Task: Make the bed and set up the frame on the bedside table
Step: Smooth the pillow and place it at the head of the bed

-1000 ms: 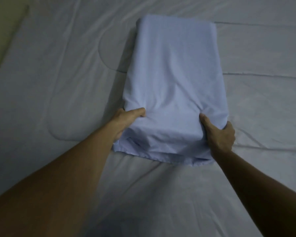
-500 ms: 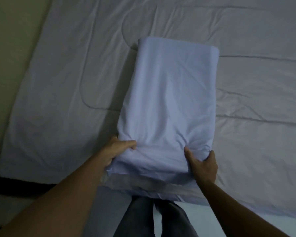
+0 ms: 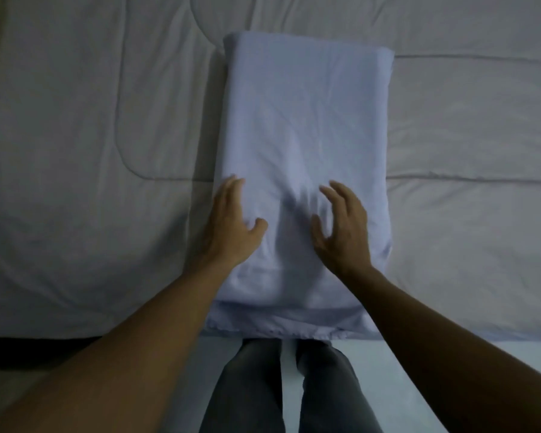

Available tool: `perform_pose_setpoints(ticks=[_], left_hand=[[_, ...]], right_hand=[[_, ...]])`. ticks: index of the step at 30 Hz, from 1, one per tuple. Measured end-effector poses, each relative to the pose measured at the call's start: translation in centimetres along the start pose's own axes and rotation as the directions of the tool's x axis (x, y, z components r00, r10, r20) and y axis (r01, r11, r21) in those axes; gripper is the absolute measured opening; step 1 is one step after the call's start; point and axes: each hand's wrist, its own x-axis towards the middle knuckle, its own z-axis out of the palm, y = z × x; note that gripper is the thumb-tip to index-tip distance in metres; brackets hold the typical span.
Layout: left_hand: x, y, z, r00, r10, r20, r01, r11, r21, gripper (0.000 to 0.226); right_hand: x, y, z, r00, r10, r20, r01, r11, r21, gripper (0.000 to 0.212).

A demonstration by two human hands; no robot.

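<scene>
The light is dim and both hands are blurred, so the fingertips are hard to make out. The pillow (image 3: pixel 303 145), in a pale blue case, lies lengthwise on the quilt (image 3: pixel 75 151) that covers the bed, its near end reaching the bed's edge, where the loose open hem of the case hangs slightly over. The far side of the bed and its right part are cut off by the frame. No frame or bedside table shows here.

The left hand (image 3: pixel 231 223) lies open and flat along the pillow's left side, fingers stretched forward, thumb out to the right, gripping nothing. The right hand (image 3: pixel 341 226) is open too, fingers spread and slightly curled above the pillow's near right part; whether it touches the cloth cannot be told. Between the hands the cloth is creased and shadowed.

Below the bed's edge the person's legs (image 3: pixel 288 389) in dark trousers stand on a pale floor.

Half a second ago both hands pinched the near corners of the pillow; now they have let go and moved onto its top, and the pillow lies nearer the bed's edge.
</scene>
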Motion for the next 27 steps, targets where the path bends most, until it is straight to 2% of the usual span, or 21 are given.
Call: perform_pose_setpoints(ticks=[1, 2, 4, 6, 7, 8, 10, 11, 12, 14, 15, 16, 17, 18, 19, 21, 23, 25, 27], left_hand=[[0.4, 0.5, 0.7, 0.988, 0.145, 0.045, -0.148, 0.986, 0.079, 0.076], [0.6, 0.6, 1.6, 0.967, 0.234, 0.103, -0.248, 0.955, 0.16, 0.073], [0.5, -0.1, 3.1, 0.933, 0.303, 0.196, -0.354, 0.875, 0.331, 0.068], [0.0, -2.3, 4.2, 0.926, 0.298, 0.231, -0.375, 0.792, 0.482, 0.065], [-0.4, -3.6, 4.4, 0.937, 0.26, 0.232, -0.346, 0.772, 0.534, 0.066], [-0.7, -4.7, 4.6, 0.954, 0.215, 0.211, -0.298, 0.772, 0.562, 0.068], [-0.6, -4.5, 4.8, 0.991, 0.091, 0.096, -0.13, 0.815, 0.565, 0.071], [-0.1, -3.3, 4.9, 0.998, 0.055, 0.029, -0.062, 0.831, 0.553, 0.071], [0.7, -1.8, 5.3, 0.998, 0.054, -0.018, -0.036, 0.841, 0.54, 0.07], [2.6, 0.5, 6.3, 0.993, 0.122, -0.008, -0.097, 0.831, 0.548, 0.067], [3.4, 0.8, 6.7, 0.988, 0.151, 0.017, -0.134, 0.816, 0.563, 0.065], [3.9, 0.6, 6.9, 0.987, 0.156, 0.034, -0.147, 0.801, 0.581, 0.064], [3.8, -0.1, 7.0, 0.989, 0.141, 0.041, -0.137, 0.789, 0.599, 0.064], [3.3, -1.1, 6.9, 0.992, 0.119, 0.04, -0.118, 0.783, 0.611, 0.065], [2.7, -2.0, 6.8, 0.995, 0.093, 0.034, -0.095, 0.787, 0.61, 0.066], [1.9, -2.9, 6.3, 0.999, 0.045, -0.006, -0.032, 0.805, 0.593, 0.067], [2.5, -2.7, 5.7, 0.999, 0.031, -0.037, -0.004, 0.822, 0.569, 0.069], [4.5, -1.6, 5.3, 0.996, 0.076, -0.042, -0.041, 0.836, 0.548, 0.069], [8.0, 0.1, 5.1, 0.983, 0.184, -0.024, -0.141, 0.823, 0.551, 0.068]], right_hand=[[1.0, -0.2, 0.7, 0.996, -0.068, 0.052, 0.07, 0.997, -0.039, 0.053], [1.7, -0.1, 1.5, 0.985, -0.122, 0.124, 0.131, 0.989, -0.07, 0.057], [2.1, 1.7, 2.5, 0.934, -0.211, 0.288, 0.259, 0.956, -0.139, 0.064], [1.4, 5.6, 2.3, 0.91, -0.238, 0.339, 0.339, 0.899, -0.278, 0.066], [0.9, 8.1, 1.7, 0.939, -0.144, 0.313, 0.259, 0.893, -0.367, 0.067], [0.4, 10.3, 0.8, 0.967, 0.03, 0.253, 0.084, 0.9, -0.427, 0.069], [0.6, 13.2, -1.0, 0.924, 0.356, 0.137, -0.267, 0.861, -0.433, 0.073], [1.2, 13.4, -1.3, 0.907, 0.407, 0.103, -0.335, 0.85, -0.407, 0.075], [1.9, 12.8, -1.2, 0.929, 0.363, 0.074, -0.314, 0.878, -0.361, 0.073], [3.4, 10.4, 0.1, 0.993, 0.08, 0.083, -0.058, 0.969, -0.241, 0.068], [3.8, 9.0, 1.0, 0.986, -0.09, 0.14, 0.115, 0.977, -0.181, 0.067], [3.7, 8.3, 1.9, 0.949, -0.236, 0.21, 0.271, 0.95, -0.156, 0.065], [3.2, 8.1, 2.6, 0.913, -0.313, 0.263, 0.363, 0.916, -0.172, 0.064], [2.4, 8.4, 3.0, 0.911, -0.307, 0.276, 0.37, 0.904, -0.214, 0.063], [1.7, 8.9, 2.9, 0.942, -0.229, 0.246, 0.29, 0.923, -0.252, 0.062], [0.6, 9.6, 2.5, 0.992, 0.008, 0.124, 0.027, 0.96, -0.28, 0.062], [1.3, 9.1, 2.5, 0.989, 0.142, 0.034, -0.13, 0.963, -0.235, 0.061], [4.3, 7.8, 2.4, 0.994, 0.107, -0.034, -0.11, 0.986, -0.121, 0.061], [8.3, 6.4, 2.8, 0.998, -0.051, -0.034, 0.05, 0.998, -0.038, 0.061]])
